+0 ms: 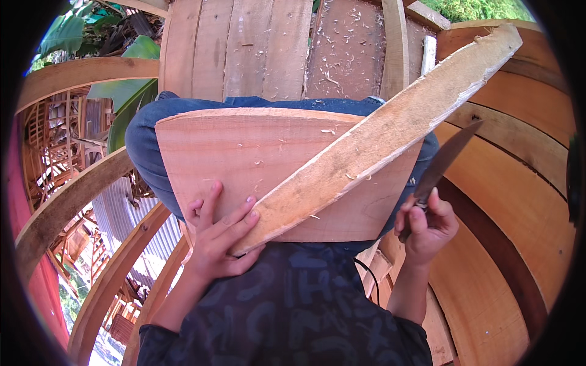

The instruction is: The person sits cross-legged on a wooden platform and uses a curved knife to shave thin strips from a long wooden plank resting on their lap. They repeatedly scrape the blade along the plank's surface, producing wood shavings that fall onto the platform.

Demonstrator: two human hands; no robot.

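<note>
Across my lap lies a flat wooden board [213,149] with a curved far edge. A long, rough-edged wooden slat [378,131] rests diagonally over it, its far end reaching past the board to the upper right. My left hand [220,238] holds the slat's near end between thumb and fingers, other fingertips resting on the board. In my right hand [430,226], fingers wrapped round its handle, is a knife [448,155]. Its dark blade points up and to the right, apart from the slat. A few curled shavings [351,177] lie on the slat and board.
Ahead of my crossed legs, shavings are scattered over a plank floor [247,55]. Curved wooden ribs [73,189] rise at the left, with corrugated metal sheets [125,216] and timber beyond. A curved plank wall [488,268] stands close to my right arm.
</note>
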